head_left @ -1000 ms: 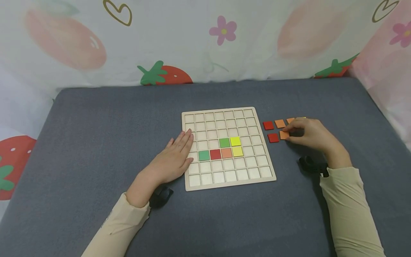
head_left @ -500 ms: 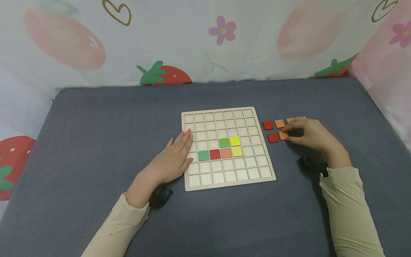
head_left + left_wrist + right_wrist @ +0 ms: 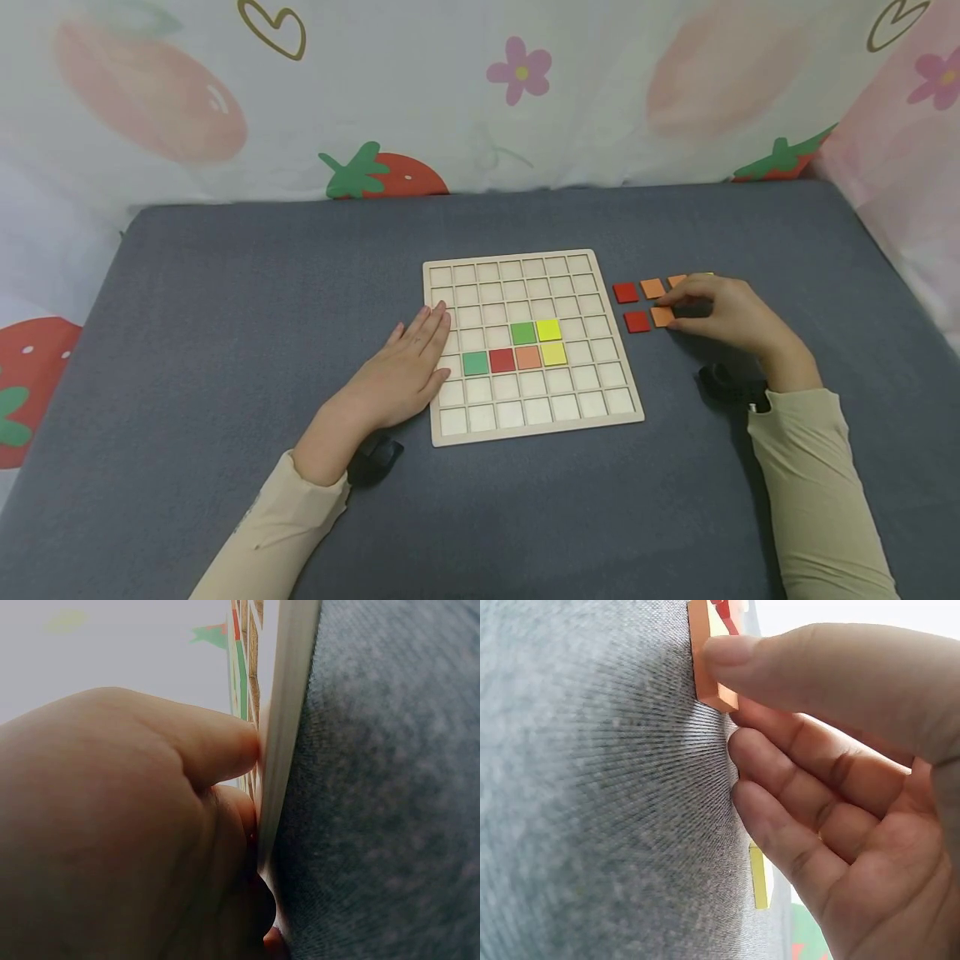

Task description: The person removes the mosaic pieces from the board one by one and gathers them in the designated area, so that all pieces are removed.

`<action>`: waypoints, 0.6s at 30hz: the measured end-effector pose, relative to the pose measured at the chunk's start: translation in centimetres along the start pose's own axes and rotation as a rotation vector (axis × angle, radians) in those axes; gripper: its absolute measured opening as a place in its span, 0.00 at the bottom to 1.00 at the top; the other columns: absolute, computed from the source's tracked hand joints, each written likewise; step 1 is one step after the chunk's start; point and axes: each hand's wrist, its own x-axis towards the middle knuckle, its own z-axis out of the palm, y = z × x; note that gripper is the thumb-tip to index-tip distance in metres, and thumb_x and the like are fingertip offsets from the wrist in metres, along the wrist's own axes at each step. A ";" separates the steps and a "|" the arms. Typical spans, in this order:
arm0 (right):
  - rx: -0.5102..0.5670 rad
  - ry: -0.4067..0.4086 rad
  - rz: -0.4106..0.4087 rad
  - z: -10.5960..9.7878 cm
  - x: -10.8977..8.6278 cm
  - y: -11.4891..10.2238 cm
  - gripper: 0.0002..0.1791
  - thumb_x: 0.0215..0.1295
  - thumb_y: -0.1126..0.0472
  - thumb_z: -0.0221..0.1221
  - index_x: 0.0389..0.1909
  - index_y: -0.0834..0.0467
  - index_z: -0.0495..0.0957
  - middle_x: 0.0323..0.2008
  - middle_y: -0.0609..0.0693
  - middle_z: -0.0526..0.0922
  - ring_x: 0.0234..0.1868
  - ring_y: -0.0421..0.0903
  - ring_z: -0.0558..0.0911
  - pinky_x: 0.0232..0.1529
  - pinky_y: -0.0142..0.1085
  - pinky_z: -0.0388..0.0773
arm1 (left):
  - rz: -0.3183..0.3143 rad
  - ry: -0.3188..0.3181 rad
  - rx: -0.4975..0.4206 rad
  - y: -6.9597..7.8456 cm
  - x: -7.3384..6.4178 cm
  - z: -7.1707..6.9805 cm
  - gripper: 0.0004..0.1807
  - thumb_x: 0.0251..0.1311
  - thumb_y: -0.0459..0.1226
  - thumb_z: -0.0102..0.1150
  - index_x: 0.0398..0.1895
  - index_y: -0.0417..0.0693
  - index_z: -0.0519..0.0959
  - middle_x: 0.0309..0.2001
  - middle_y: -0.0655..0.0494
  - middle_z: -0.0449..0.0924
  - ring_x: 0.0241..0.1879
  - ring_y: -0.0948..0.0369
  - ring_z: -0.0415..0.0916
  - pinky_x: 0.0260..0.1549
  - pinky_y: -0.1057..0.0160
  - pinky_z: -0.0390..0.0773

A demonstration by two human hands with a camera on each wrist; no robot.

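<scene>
My left hand (image 3: 397,375) lies flat with straight fingers over the left edge of a square wooden grid board (image 3: 540,427). In the left wrist view its thumb (image 3: 240,746) touches the board's rim. On the board sit two green tiles, a red tile (image 3: 502,361), an orange-pink tile (image 3: 528,357) and two yellow tiles. To the right of the board, my right hand (image 3: 723,312) pinches an orange tile (image 3: 662,317) at its edges between thumb and index finger. In the right wrist view this orange tile (image 3: 711,667) rests on the cloth, the thumb against it.
Two red tiles (image 3: 626,292) lie beside the board's right edge. Another orange tile (image 3: 652,288) is behind the pinched one, with further tiles partly hidden by my right hand. A yellow tile (image 3: 758,877) stands out below the fingers. Grey cloth (image 3: 262,275) covers the table.
My right index finger has shifted slightly left along the orange tile's far edge. The tile has hardly moved, and my left hand stays where it was.
</scene>
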 end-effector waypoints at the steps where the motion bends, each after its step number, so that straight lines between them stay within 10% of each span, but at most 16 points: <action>1: 0.013 0.003 0.007 0.0 0.0 0.0 0.15 0.54 0.67 0.67 0.45 0.61 0.82 0.42 0.55 0.81 0.46 0.51 0.77 0.44 0.39 0.72 | 0.000 0.000 0.001 0.0 0.0 0.0 0.36 0.71 0.44 0.40 0.74 0.37 0.39 0.75 0.46 0.31 0.73 0.53 0.29 0.68 0.48 0.41; 9: 0.204 0.062 0.029 0.2 0.0 0.4 0.17 0.56 0.68 0.66 0.47 0.65 0.79 0.43 0.59 0.81 0.38 0.31 0.77 0.38 0.21 0.72 | 0.005 0.006 -0.003 0.0 -0.1 -0.1 0.36 0.71 0.43 0.40 0.73 0.36 0.40 0.75 0.45 0.32 0.73 0.52 0.29 0.68 0.47 0.41; 18: 0.512 0.104 0.053 0.5 0.4 -0.7 0.19 0.57 0.72 0.63 0.50 0.72 0.75 0.40 0.49 0.83 0.39 0.38 0.81 0.36 0.29 0.79 | 0.008 0.009 -0.003 -0.1 0.0 -0.1 0.36 0.71 0.43 0.40 0.73 0.36 0.40 0.75 0.45 0.32 0.73 0.52 0.29 0.68 0.47 0.42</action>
